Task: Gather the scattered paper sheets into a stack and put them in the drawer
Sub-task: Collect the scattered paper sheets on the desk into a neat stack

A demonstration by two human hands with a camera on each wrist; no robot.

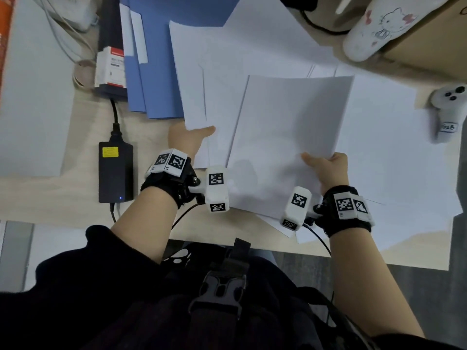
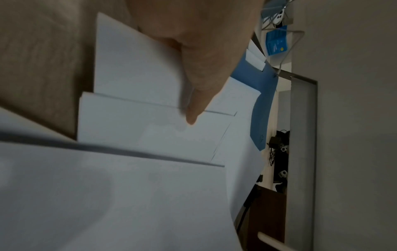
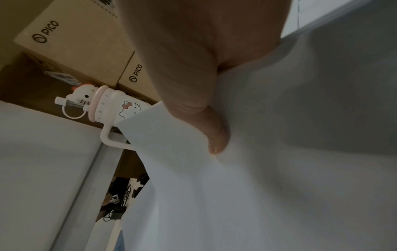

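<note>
Several white paper sheets lie overlapping across the desk. My right hand (image 1: 326, 165) pinches the near right corner of a raised sheet (image 1: 290, 127), thumb on top; the same sheet (image 3: 279, 169) bends under that thumb (image 3: 217, 135) in the right wrist view. My left hand (image 1: 192, 137) pinches the near left corner of another sheet (image 1: 209, 79), thumb on top and fingers hidden beneath. In the left wrist view the thumb (image 2: 197, 95) lies over the layered sheets (image 2: 137, 71). No drawer is in sight.
Blue folders (image 1: 151, 84) lie at the left of the papers. A black power adapter (image 1: 115, 171) with its cable sits near the front left. A white controller (image 1: 447, 112), a cartoon-cat bottle (image 1: 379, 29) and cardboard boxes (image 3: 81, 42) stand at the right.
</note>
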